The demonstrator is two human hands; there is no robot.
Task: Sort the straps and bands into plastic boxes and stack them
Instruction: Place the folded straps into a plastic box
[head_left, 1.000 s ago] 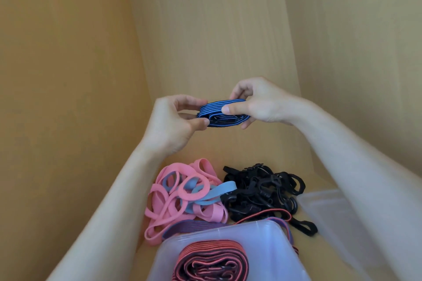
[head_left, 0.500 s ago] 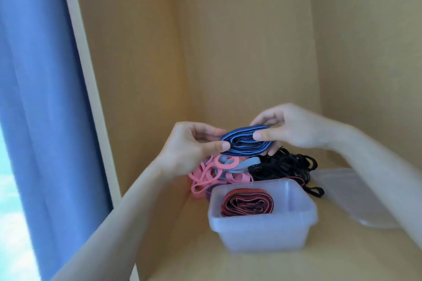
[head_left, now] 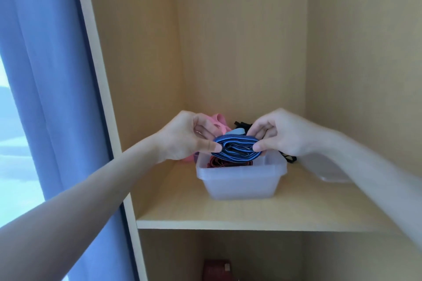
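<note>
A folded blue band with dark stripes point(head_left: 237, 149) hovers just above the translucent plastic box point(head_left: 242, 181) on the wooden shelf. My left hand point(head_left: 185, 137) pinches its left end and my right hand point(head_left: 278, 134) pinches its right end. Inside the box lies a folded red band point(head_left: 217, 163), mostly hidden by the blue one. Behind my hands, parts of the pink bands point(head_left: 218, 121), a light blue band point(head_left: 237, 132) and the black straps point(head_left: 242, 124) show at the back of the shelf.
A clear lid point(head_left: 326, 172) lies on the shelf point(head_left: 228, 217) to the right of the box. Wooden walls enclose the compartment on three sides. A blue curtain point(head_left: 45, 75) hangs at the left. A dark red object point(head_left: 217, 269) sits on the lower shelf.
The camera has pulled back, so the shelf edge and curtain have come into view. Both hands have lowered the folded blue band from mid-air to just over the box.
</note>
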